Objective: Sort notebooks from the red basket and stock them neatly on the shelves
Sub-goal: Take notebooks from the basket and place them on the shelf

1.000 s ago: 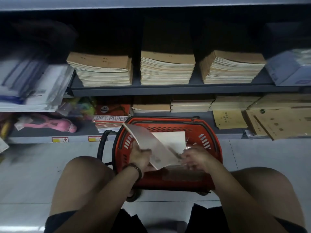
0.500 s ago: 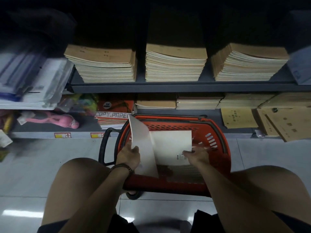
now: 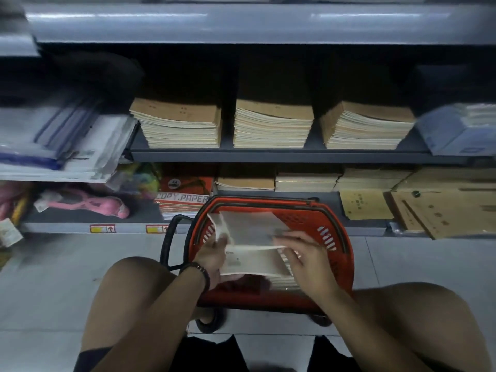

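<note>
Hands over red basket [image 3: 335, 232], which sits on the floor between the person's bare knees, just near of the bottom shelf [image 3: 67, 227]. Left hand [image 3: 214, 253], dark bracelet at the wrist, grips a pale notebook [image 3: 255, 260] at its left edge, thumb on top, fingers underneath, pinching it. Notebook held roughly flat above the basket's near half. Right hand [image 3: 306, 261] rests on the notebook's right edge, fingers [image 3: 284, 238] loosely spread and reaching toward the top cover; whether they actually grip a page, cannot tell, motion blur. A second pale notebook [image 3: 255, 224] lies farther in the basket, partly lifted on its left side. More notebook edges [image 3: 284, 280] stacked in the basket under the right hand.

Middle shelf [image 3: 268, 157], far side: three stacks of brown-cover notebooks [image 3: 271, 124] side by side. Lower shelf: shorter brown stacks [image 3: 306, 181], brown envelopes [image 3: 440, 213] on the right, copy paper pack [image 3: 185, 200] left of the basket, pink toy [image 3: 102, 204] farther left.
</note>
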### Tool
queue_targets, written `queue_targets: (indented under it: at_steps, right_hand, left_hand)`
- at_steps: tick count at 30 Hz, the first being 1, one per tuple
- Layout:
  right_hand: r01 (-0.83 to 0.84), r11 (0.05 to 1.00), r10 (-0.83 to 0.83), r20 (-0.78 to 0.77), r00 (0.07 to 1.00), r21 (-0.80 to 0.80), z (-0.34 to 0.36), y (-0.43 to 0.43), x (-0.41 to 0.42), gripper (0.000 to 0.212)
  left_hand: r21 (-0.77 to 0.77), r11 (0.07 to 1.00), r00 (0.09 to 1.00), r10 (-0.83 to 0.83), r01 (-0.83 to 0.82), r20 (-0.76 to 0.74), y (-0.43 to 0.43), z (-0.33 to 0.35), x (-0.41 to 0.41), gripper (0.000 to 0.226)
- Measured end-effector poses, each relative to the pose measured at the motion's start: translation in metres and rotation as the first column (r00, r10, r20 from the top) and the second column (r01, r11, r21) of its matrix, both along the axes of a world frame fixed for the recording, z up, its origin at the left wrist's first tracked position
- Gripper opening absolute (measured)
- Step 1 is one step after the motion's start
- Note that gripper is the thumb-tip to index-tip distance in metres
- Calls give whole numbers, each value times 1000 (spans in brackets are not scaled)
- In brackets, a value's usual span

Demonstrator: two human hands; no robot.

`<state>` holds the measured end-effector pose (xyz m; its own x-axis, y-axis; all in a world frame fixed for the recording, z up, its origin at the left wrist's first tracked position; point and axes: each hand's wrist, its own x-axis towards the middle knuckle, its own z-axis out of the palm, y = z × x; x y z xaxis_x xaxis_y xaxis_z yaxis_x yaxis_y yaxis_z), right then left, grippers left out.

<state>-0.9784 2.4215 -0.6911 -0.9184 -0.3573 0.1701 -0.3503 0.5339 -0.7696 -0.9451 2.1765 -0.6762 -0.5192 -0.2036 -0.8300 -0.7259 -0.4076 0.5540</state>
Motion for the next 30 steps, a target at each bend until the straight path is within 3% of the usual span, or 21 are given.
queue_targets:
  at_steps: [2,5,10,12,15,17,20,23,28,30]
  right_hand:
    - [-99,995,99,-6,995,28,12,2,12,48]
    - [-104,994,103,30,994,16,28,5,26,45]
    - [92,981,-48,252,967,-168,70,13,30,53]
    - [312,865,-113,452,885,-394,82,16,36,52]
    - [599,622,-80,720,689,-505,99,15,46,37]
    - [578,602,-83,677,731,-551,116,14,55,17]
    - [479,727,-291,410,864,-491,150,15,59,14]
    - [395,824,-335,213,918,-406,189,26,52,8]
    - [337,879,-337,60,939,-336,256,50,46,10]
    - [348,840,-342,90,935,-418,284,58,44,12]
  left_hand:
    - [39,999,997,-5,8,-81,1,10,10,30]
    - [24,1000,980,-13,18,-197,0,27,25,33]
    - [51,998,932,48,-32,-360,9,60,38,29]
    - [33,998,899,67,-59,-434,17,75,42,28]
    - [6,996,845,74,-84,-529,31,100,44,26]
    - [3,996,802,71,-86,-593,38,120,42,26]
    - [-16,999,740,16,-36,-672,48,150,36,31]
    - [-68,997,685,-26,-34,-728,49,184,33,29]
    - [-171,985,646,-122,-13,-753,48,240,23,23]
    - [-189,982,619,-150,2,-771,51,259,17,26]
